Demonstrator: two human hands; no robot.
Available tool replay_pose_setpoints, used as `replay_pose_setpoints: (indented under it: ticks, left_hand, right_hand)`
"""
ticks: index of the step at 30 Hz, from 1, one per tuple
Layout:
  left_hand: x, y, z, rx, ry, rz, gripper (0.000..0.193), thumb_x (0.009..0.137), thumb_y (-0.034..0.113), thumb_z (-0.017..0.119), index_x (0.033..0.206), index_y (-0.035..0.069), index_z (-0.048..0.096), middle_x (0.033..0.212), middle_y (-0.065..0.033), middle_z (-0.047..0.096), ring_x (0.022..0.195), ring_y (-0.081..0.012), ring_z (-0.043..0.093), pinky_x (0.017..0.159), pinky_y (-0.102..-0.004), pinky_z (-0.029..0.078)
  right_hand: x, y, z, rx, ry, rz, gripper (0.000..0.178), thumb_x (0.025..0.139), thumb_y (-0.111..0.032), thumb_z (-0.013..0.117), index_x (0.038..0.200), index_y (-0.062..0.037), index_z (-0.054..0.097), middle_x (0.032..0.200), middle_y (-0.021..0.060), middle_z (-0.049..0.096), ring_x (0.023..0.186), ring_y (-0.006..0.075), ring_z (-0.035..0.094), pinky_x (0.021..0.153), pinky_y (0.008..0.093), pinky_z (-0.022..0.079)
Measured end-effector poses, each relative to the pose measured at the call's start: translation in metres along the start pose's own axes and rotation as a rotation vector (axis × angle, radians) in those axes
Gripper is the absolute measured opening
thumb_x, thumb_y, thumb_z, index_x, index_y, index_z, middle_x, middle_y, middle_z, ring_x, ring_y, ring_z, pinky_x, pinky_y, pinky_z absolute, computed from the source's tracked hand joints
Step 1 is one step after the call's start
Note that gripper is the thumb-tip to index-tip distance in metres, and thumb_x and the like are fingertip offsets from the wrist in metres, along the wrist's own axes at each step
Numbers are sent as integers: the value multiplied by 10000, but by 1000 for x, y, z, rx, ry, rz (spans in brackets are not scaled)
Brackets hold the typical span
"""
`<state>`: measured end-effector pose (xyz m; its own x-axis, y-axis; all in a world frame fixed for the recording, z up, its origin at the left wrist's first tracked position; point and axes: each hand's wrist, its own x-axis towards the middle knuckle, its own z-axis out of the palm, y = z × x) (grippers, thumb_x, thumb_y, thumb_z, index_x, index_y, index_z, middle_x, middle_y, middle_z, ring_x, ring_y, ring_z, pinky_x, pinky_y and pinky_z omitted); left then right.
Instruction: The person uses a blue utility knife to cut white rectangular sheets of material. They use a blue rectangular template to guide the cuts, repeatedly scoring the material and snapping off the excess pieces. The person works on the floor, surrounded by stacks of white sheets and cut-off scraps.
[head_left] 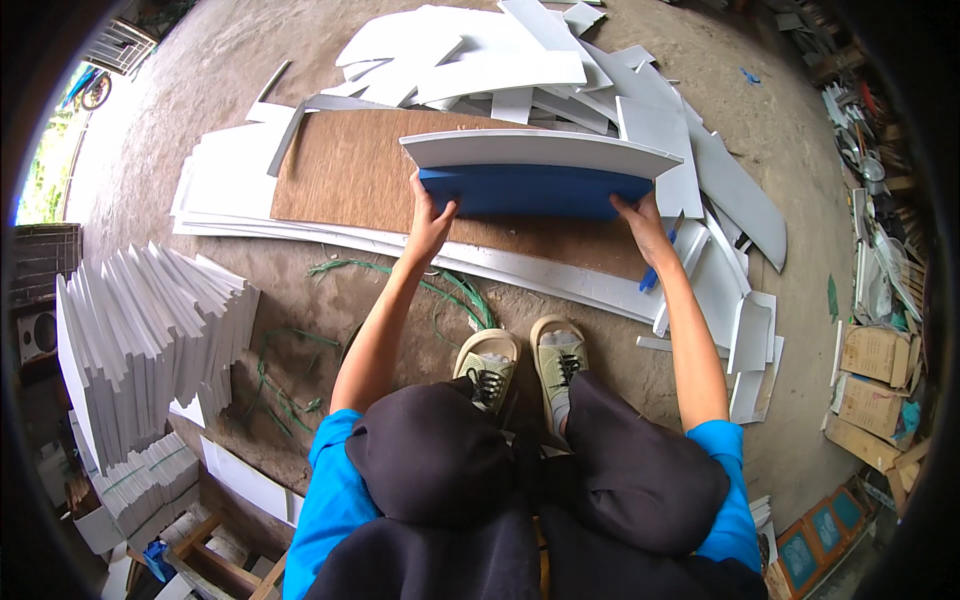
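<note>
A long blue panel (535,190) is tilted up in front of me over a brown plywood board (350,165). Along its far edge rises a white panel (540,148); I cannot tell whether the two are joined. My left hand (432,215) is closed around the left end of the blue panel, thumb on the near face. At the other end my right hand (640,218) grips it the same way. Just right of the plywood, near my right forearm, lies a slim blue tool (655,265), perhaps a cutter. White sheets (330,235) lie beneath the plywood.
Loose white offcuts (480,75) pile up beyond the plywood. At the left stand many white strips (150,330) stacked on edge. Green strapping (455,290) is tangled on the floor near my shoes (490,365). Cardboard boxes (875,355) line the right side.
</note>
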<state>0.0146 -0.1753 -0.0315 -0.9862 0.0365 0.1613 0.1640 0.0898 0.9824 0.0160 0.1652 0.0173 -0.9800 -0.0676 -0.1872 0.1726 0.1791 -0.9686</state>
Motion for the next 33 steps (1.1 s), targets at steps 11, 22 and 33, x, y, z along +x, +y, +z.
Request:
replay_pose_setpoints:
  ticks: [11, 22, 33]
  left_hand:
    - [7, -3, -1, 49, 4, -36, 710, 823, 45, 527, 1325, 17, 26, 1210, -197, 323, 1122, -245, 352, 937, -316, 315]
    - [6, 8, 0, 393, 73, 152, 654, 766, 15, 549, 1261, -28, 123, 1124, -224, 362, 1039, -311, 414, 917, -345, 329]
    - [45, 224, -1, 874, -83, 552, 546, 682, -4, 645, 1131, -49, 336, 1063, -211, 426, 1009, -331, 443, 873, -405, 375]
  right_hand:
    - [4, 1, 1, -92, 16, -53, 1000, 794, -390, 606, 1318, 123, -73, 1426, 246, -52, 1337, 270, -55, 1075, 329, 44]
    - [-1, -5, 6, -42, 52, -126, 859, 815, -286, 601, 1354, 56, 26, 1417, 205, 110, 1325, 264, 90, 1066, 336, 114]
    - [-27, -95, -18, 91, 678, -460, 657, 791, -146, 644, 1300, -55, 238, 1235, 109, 310, 1133, 224, 376, 985, 360, 314]
